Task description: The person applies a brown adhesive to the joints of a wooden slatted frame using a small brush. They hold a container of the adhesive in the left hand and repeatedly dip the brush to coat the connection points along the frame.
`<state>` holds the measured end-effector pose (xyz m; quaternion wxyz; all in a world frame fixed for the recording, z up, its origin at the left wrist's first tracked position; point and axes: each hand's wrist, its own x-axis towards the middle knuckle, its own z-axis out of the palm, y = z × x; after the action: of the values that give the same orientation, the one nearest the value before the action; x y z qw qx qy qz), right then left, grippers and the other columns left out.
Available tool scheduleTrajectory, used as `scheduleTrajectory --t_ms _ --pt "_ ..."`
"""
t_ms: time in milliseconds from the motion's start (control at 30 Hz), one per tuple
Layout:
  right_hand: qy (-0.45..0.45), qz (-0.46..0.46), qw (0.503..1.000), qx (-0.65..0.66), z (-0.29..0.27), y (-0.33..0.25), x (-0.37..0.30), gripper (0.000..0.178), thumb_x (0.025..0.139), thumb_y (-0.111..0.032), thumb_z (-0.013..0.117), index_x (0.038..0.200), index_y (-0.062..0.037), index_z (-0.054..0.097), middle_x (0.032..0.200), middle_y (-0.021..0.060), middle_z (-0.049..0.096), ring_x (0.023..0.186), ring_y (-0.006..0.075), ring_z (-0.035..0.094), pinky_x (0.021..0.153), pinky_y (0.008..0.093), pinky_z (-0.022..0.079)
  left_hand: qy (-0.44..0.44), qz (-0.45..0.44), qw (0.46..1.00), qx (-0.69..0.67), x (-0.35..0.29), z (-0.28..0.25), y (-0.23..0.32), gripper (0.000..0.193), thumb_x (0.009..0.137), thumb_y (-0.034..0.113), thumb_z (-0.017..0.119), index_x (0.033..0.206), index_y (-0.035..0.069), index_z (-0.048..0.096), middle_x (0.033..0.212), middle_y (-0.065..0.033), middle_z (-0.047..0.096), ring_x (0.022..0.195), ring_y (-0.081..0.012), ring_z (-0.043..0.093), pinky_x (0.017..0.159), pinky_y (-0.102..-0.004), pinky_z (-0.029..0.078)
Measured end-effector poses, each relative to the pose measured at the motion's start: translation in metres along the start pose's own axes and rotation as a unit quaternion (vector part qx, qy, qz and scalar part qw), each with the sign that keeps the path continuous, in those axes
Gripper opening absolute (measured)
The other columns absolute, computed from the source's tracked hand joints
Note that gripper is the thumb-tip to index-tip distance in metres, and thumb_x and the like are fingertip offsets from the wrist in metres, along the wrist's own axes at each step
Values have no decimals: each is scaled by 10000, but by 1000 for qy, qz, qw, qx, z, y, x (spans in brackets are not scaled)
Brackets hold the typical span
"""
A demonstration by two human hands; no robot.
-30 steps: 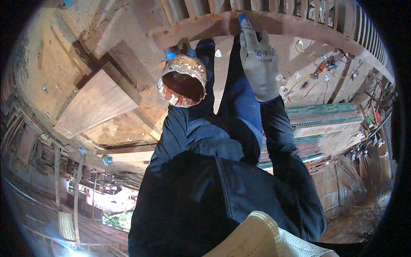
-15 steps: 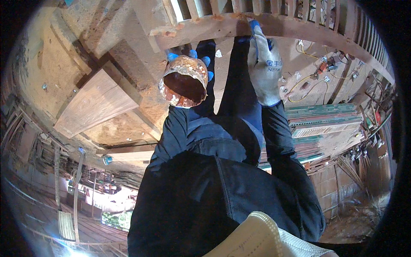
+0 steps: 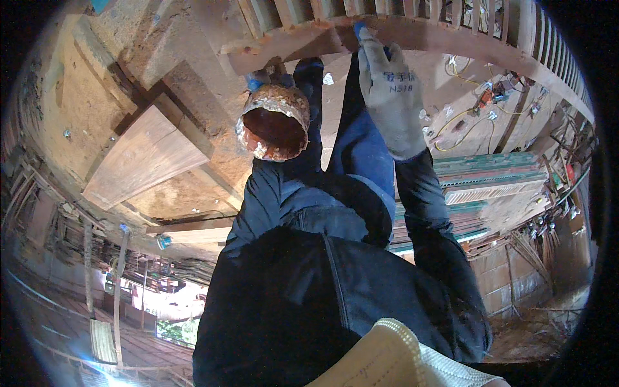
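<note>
My left hand (image 3: 263, 79), in a glove with blue fingertips, grips a round pot (image 3: 276, 119) from its far side. Thick brown and whitish residue crusts the pot, and its dark mouth faces me. Most of that hand is hidden behind it. My right hand (image 3: 392, 97), in a grey-white glove with blue fingertips, reaches forward to a curved wooden rail (image 3: 419, 35). One finger is stretched out against the rail's face; the others are partly hidden, and I see nothing held in them. Reddish-brown marks dot the rail near its slats (image 3: 322, 9).
A tapered wooden board (image 3: 145, 158) lies on a dusty timber frame at left. Yellow cords (image 3: 451, 138) and an orange tool (image 3: 488, 97) rest on the floor at right. Stacked green and brown slatted panels (image 3: 487, 177) are nearer me on that side.
My right hand has slid left along the rail, its finger still against the wood. The left hand's fingers have shifted behind the pot, which has moved slightly left.
</note>
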<state>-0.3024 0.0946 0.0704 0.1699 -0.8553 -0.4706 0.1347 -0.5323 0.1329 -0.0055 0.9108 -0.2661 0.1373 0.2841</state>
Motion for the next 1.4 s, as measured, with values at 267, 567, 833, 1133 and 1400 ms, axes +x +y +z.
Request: scheduleTrajectory --t_ms 267,567,833,1133,1400 --pt "3 -5 999 34 -5 9 6 354 947 -150 615 1301 -150 613 975 183 649 720 340 660 621 431 529 16 -8 1000 10 -2 -1 -6 393 971 478 539 1312 290 600 1476 -94 466 1394 -440 345 1069 -723 312" --pt "-26 44 996 74 -16 12 -2 301 960 -150 593 1251 -83 630 1033 186 665 875 367 667 750 400 529 58 -21 997 38 -2 -4 5 391 977 485 519 1302 286 605 1490 -101 446 1405 -440 324 1065 -733 305" --pt "-94 443 644 617 -27 20 -5 280 974 -261 610 1173 -64 601 854 3 544 682 138 523 591 269 435 3 -100 994 33 12 6 10 380 978 471 524 1299 286 606 1502 -109 428 1414 -444 304 1063 -737 300" --pt "-235 336 107 906 -7 48 -17 210 1028 -278 517 1099 -81 508 754 -48 397 559 33 346 463 196 297 -54 -60 997 10 9 4 9 357 980 458 515 1290 314 618 1496 -69 436 1440 -406 260 1114 -715 255" --pt "-57 415 459 783 -26 40 -39 322 1029 -264 513 1296 -84 531 756 -54 453 585 32 402 485 188 340 54 -6 999 8 -5 -10 17 468 976 520 483 1345 244 561 1463 -96 466 1345 -399 403 1052 -703 326"
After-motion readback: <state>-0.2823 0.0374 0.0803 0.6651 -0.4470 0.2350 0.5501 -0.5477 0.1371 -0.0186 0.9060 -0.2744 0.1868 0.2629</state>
